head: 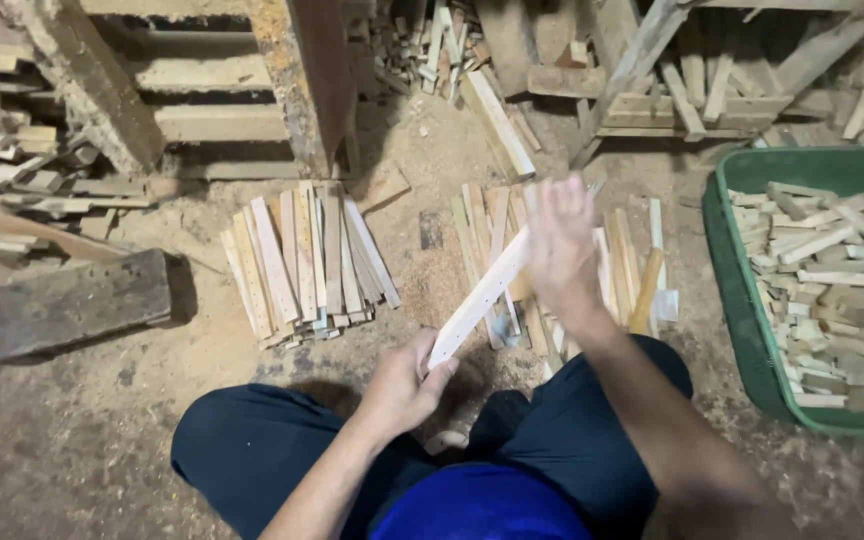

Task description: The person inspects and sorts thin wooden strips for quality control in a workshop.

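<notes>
The left hand [404,385] grips a long wood slat [479,297] at its low end. The blurry right hand [559,240] looks open, maybe rubbing it smooth; it needs a steady hold.

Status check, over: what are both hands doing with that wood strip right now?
Left hand grips near end of pale strip. Right hand at far end, blurred, grip unclear. Slat pile on floor ahead; green tub of offcuts at right.

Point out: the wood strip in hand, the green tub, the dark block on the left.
wood strip [479,297], head view, middle of its pale face.
green tub [734,285], head view, its left rim.
dark block [72,303], head view, middle of its top face.
</notes>
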